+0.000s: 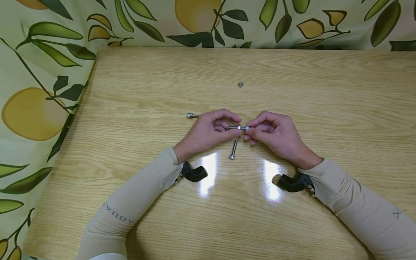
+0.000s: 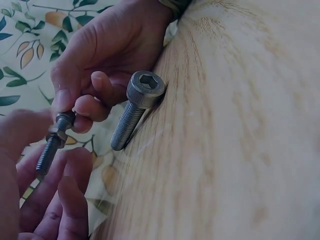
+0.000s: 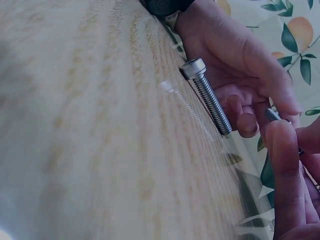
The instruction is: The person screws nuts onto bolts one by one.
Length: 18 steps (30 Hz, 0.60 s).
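My right hand (image 1: 274,133) pinches the head of a metal socket-head bolt (image 1: 232,127) between thumb and fingertips. The bolt lies roughly level, its threaded end pointing left. A hex nut (image 1: 239,127) sits partway along its thread. My left hand (image 1: 214,128) curls its thumb and index finger around the nut; whether both touch it I cannot tell. In the left wrist view the nut (image 2: 57,136) shows close to the bolt's head. Below the hands, a second socket-head bolt (image 1: 233,150) lies on the table, with no nut visible on it.
A loose hex nut (image 1: 241,84) lies farther back on the wooden table (image 1: 146,83). Left of my left hand lies another bolt (image 1: 193,116), partly hidden, with what looks like a nut near its head. Patterned cloth (image 1: 42,113) borders the table's left and back edges.
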### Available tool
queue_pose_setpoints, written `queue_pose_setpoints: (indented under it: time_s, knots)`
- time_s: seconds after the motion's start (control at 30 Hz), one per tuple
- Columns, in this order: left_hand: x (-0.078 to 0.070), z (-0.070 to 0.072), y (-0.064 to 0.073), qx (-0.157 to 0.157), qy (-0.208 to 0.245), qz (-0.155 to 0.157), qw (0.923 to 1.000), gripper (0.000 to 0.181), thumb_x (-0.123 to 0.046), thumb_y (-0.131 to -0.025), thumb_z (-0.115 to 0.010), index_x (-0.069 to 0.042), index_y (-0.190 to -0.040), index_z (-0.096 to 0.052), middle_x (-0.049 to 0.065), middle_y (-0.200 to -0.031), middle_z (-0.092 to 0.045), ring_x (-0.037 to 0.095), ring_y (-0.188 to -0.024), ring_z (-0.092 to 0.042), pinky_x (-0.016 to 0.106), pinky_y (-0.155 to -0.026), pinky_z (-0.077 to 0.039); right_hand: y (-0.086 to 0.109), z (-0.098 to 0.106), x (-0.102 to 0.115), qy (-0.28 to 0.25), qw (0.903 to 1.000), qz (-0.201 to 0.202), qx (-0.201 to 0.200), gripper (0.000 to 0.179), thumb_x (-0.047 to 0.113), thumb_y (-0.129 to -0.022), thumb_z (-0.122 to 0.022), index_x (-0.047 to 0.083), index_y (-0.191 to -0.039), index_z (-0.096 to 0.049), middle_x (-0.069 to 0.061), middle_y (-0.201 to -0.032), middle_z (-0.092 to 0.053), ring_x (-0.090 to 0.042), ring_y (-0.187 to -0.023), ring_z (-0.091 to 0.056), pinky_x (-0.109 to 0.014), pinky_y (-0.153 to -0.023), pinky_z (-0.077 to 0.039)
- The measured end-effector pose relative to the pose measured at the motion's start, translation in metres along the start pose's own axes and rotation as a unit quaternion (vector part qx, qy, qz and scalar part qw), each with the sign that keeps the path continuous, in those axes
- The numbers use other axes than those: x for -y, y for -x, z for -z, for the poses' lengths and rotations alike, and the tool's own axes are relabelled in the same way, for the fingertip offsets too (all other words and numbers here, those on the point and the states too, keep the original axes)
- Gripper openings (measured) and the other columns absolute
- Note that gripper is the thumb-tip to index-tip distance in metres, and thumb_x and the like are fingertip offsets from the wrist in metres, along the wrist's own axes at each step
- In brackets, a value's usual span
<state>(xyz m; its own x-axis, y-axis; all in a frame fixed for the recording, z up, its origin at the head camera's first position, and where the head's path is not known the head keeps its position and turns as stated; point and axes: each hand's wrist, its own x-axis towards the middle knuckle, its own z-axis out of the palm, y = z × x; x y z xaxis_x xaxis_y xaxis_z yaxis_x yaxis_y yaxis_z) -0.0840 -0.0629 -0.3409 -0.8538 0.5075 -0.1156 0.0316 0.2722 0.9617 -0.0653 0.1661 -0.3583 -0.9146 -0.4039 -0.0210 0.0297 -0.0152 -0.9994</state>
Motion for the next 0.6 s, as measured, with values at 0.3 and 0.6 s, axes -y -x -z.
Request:
queue_pose_setpoints:
  time_s: [0.3, 0.6]
  knots:
    - [0.002, 0.000, 0.000, 0.002, 0.000, 0.000, 1.0000, 0.029, -0.020, -0.085, -0.077, -0.013, -0.111, -0.068, 0.000, -0.107, -0.071, 0.010, -0.079, -0.064, 0.024, -0.074, -0.055, 0.000, 0.000, -0.001, 0.005, 1.0000, 0.004, 0.000, 0.009, -0.002, -0.091, -0.064, -0.005, -0.099, -0.063, -0.008, -0.084, -0.077, -0.017, -0.075, -0.074, -0.027, -0.063, -0.060]
    - [0.015, 0.000, -0.005, 0.004, -0.003, -0.012, 0.9999, 0.028, -0.029, -0.083, -0.079, -0.019, -0.107, -0.069, -0.003, -0.103, -0.072, 0.010, -0.080, -0.066, 0.028, -0.075, -0.057, 0.000, 0.000, -0.001, -0.001, 1.0000, 0.004, 0.001, 0.009, -0.003, -0.090, -0.064, -0.005, -0.099, -0.063, -0.007, -0.084, -0.077, -0.017, -0.076, -0.075, -0.028, -0.063, -0.060]
